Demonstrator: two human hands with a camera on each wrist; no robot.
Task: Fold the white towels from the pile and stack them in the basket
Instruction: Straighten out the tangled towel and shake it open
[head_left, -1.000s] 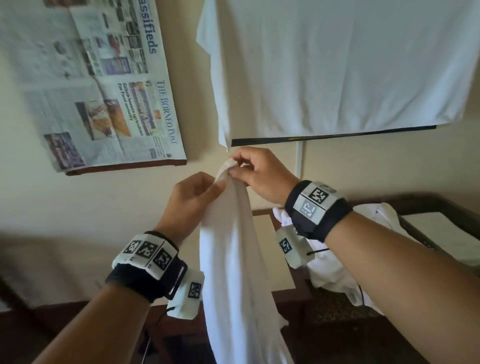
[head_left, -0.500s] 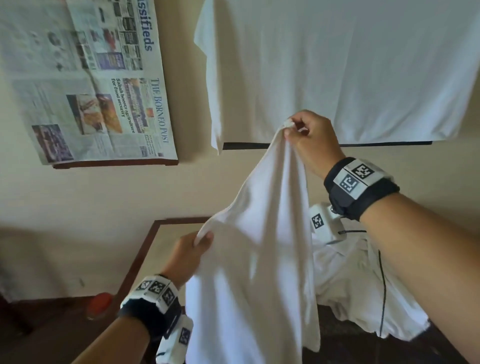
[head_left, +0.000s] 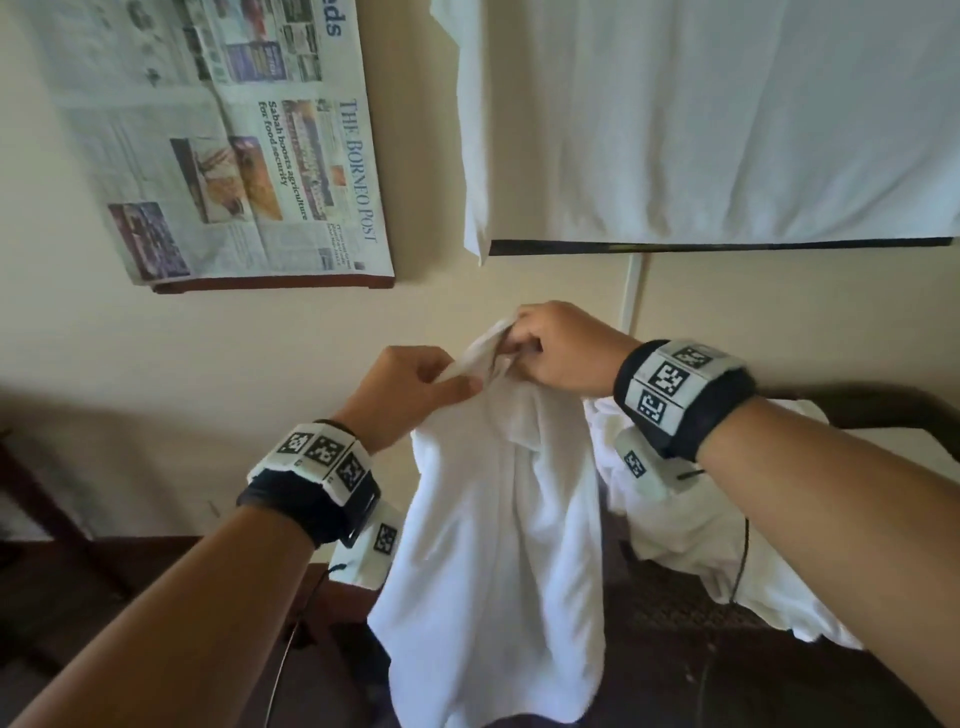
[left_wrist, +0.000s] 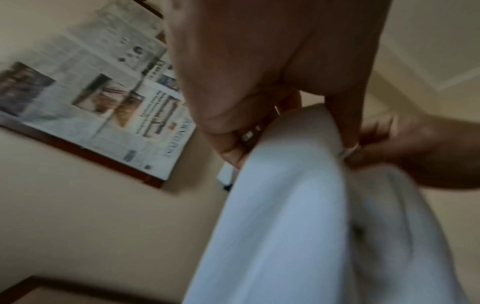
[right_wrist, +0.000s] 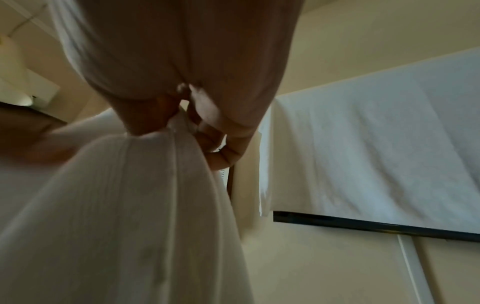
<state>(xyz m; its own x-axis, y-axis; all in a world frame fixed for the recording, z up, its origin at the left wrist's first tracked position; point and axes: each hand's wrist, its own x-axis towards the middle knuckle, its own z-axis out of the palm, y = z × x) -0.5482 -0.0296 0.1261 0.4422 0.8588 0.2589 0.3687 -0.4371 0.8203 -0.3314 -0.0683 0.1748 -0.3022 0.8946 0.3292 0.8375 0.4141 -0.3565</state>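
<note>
A white towel (head_left: 498, 545) hangs in the air in front of me, doubled lengthwise, its top bunched between both hands. My left hand (head_left: 415, 387) pinches the top edge from the left; in the left wrist view its fingers (left_wrist: 342, 123) curl over the white towel (left_wrist: 285, 205). Close beside it, my right hand (head_left: 556, 348) grips the same top edge, and the right wrist view shows the towel (right_wrist: 130, 205) falling from its curled fingers (right_wrist: 223, 152). The pile of white towels (head_left: 691, 525) lies crumpled lower right. No basket is in view.
A newspaper (head_left: 234, 145) hangs on the wall at upper left. A large white cloth (head_left: 701, 119) is draped over a dark bar (head_left: 717, 245) at upper right. Dark wooden furniture (head_left: 883, 410) stands behind the pile, and dark floor lies below.
Half a second ago my hands were apart, the right high and the left low, spreading the towel. Now they have come together at the top edge, and the towel hangs doubled.
</note>
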